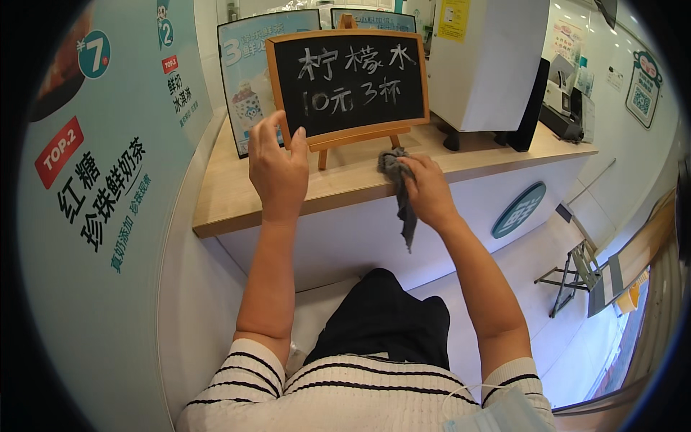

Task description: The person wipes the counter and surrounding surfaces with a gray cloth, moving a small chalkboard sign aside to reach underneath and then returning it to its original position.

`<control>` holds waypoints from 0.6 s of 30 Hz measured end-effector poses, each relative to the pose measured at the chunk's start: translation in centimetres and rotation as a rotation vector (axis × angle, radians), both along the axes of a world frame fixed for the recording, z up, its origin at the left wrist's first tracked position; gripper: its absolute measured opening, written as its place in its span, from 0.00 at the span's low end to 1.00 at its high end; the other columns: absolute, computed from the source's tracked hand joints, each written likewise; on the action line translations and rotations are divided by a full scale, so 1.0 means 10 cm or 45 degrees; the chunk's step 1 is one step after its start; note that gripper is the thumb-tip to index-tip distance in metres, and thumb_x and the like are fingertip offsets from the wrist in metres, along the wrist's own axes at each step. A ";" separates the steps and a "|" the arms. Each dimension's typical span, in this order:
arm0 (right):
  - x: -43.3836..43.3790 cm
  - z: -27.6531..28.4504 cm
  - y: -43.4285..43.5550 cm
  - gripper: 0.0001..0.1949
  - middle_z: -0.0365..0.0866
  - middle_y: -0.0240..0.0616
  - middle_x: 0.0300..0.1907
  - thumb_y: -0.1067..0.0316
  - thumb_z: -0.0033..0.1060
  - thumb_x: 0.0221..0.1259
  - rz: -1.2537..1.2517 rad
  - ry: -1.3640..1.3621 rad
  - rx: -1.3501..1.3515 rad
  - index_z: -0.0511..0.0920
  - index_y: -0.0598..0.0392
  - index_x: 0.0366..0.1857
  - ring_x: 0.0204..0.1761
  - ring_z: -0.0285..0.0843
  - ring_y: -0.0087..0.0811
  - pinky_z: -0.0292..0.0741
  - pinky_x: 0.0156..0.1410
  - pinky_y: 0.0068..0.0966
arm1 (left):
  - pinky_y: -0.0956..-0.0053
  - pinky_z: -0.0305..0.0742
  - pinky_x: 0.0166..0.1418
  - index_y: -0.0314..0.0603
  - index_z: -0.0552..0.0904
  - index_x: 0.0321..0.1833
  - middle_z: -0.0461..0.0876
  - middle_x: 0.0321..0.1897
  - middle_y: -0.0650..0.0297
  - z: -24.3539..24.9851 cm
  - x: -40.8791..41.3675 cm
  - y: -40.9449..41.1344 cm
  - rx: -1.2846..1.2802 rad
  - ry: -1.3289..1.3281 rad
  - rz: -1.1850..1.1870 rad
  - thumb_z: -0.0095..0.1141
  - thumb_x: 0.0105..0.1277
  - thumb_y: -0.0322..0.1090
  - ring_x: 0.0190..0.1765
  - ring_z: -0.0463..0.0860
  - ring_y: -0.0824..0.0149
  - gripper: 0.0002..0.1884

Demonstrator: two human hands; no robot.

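A small chalkboard with a wooden frame and handwritten chalk writing leans on a wooden easel on the counter. My left hand is raised at the board's lower left corner, thumb and fingers apart; whether it touches the frame I cannot tell. My right hand grips a grey cloth at the counter's front edge, below the board's right side. Part of the cloth is bunched on the wooden top, and its loose end hangs down over the white counter front.
Behind the board stand a framed poster and a second one, partly hidden. A white box-shaped machine on dark feet occupies the counter's right part, with a black device beyond. A printed wall panel borders the left; a folding stool stands right.
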State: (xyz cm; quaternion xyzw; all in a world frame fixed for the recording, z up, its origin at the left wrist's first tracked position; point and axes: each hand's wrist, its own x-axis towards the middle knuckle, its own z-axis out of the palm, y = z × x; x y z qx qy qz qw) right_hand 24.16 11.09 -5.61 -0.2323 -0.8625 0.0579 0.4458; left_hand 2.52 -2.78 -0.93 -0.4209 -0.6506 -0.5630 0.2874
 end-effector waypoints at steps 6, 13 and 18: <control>-0.03 -0.10 0.06 0.14 0.79 0.48 0.55 0.73 0.59 0.67 0.008 0.093 -0.076 0.81 0.58 0.55 0.57 0.75 0.53 0.72 0.65 0.41 | 0.61 0.79 0.57 0.39 0.72 0.67 0.87 0.49 0.51 0.25 -0.21 0.08 -0.309 -0.445 -0.129 0.62 0.71 0.45 0.50 0.87 0.55 0.27; -0.01 -0.15 0.10 0.14 0.79 0.47 0.55 0.73 0.60 0.66 0.003 0.116 0.012 0.81 0.55 0.55 0.57 0.75 0.52 0.72 0.65 0.41 | 0.76 0.85 0.37 0.33 0.74 0.66 0.86 0.46 0.59 0.12 -0.58 0.24 -0.138 -0.662 -0.517 0.59 0.74 0.36 0.42 0.85 0.71 0.22; -0.05 -0.13 0.04 0.14 0.79 0.46 0.55 0.73 0.60 0.66 -0.005 0.116 -0.025 0.81 0.55 0.55 0.57 0.75 0.51 0.72 0.65 0.41 | 0.78 0.81 0.35 0.32 0.76 0.64 0.86 0.46 0.61 0.07 -1.08 -0.07 0.191 -0.692 -0.426 0.57 0.75 0.34 0.39 0.84 0.74 0.19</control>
